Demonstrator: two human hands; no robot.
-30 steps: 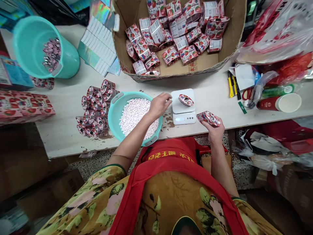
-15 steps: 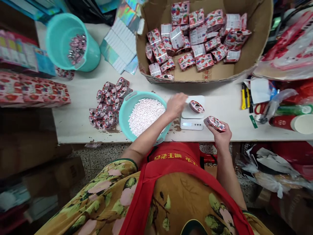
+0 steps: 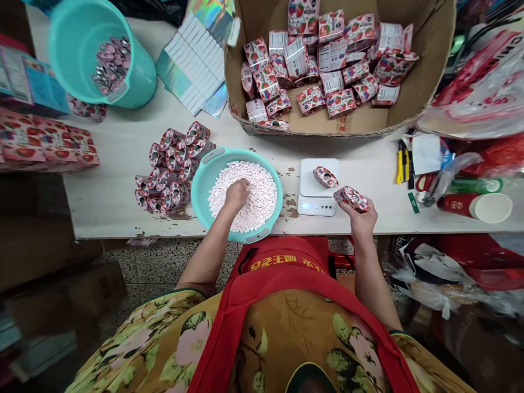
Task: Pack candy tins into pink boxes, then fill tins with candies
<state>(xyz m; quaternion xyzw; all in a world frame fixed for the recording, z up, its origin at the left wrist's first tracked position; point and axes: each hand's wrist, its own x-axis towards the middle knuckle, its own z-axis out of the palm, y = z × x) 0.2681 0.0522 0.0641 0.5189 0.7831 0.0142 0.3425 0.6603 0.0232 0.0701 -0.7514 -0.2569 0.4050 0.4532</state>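
Note:
My left hand (image 3: 237, 196) is over the white candies (image 3: 260, 199) in a turquoise basin (image 3: 196, 188), its fingers pinched together among them. How many pieces it grips is hidden. My right hand (image 3: 363, 218) grips a small strawberry-printed candy packet (image 3: 351, 198), its top with a dark opening facing up. That packet is beside the right edge of a white digital scale (image 3: 315, 207). Another strawberry packet (image 3: 325, 177) rests on the scale's plate. Left of the basin stand several similar packets (image 3: 170, 169) in a cluster, with dark openings upward.
A cardboard box (image 3: 368, 123) at the back holds several strawberry packets. Back left, a turquoise bucket (image 3: 143, 82) contains pink and silver pieces, beside label sheets (image 3: 200, 60). Cutters (image 3: 402, 164) and a paper cup (image 3: 491, 207) lie right. Strawberry boxes (image 3: 53, 142) stand left.
My left hand has moved left from beside the scale down into the candies. My right hand still holds its packet near the scale. The whole view has shifted slightly.

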